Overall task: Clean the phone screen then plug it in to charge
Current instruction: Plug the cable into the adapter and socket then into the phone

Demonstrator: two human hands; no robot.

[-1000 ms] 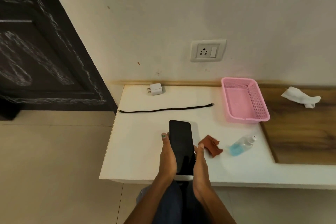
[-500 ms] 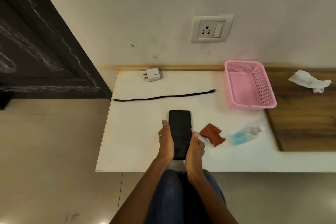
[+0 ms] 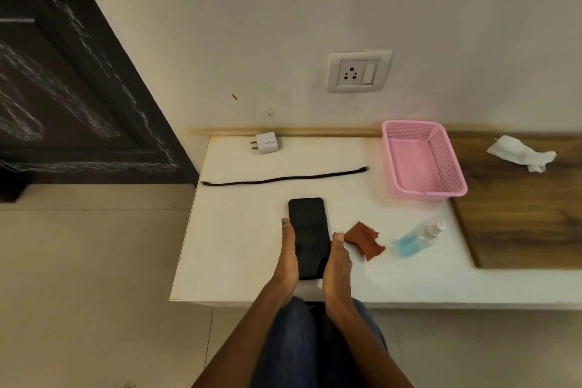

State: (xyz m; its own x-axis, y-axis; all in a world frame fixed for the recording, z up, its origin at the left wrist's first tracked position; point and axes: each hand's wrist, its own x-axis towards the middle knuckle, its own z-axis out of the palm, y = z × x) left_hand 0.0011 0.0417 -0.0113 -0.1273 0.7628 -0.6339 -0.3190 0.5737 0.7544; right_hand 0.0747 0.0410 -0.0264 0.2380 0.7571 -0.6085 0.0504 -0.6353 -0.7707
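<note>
L hand + R hand curled at long edges of phone; phone held flat, screen up, on white table, prob. so it can be wiped. Cloth + spray bottle kept near R side. Cable, charger, wall socket not yet used.

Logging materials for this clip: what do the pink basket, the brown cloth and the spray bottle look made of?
Pink basket: likely moulded plastic, perforated mesh walls. Brown cloth: soft woven fabric, matte, frayed edges, crumpled. Spray bottle: clear plastic apparently, see-through with blue liquid inside, white nozzle.
</note>
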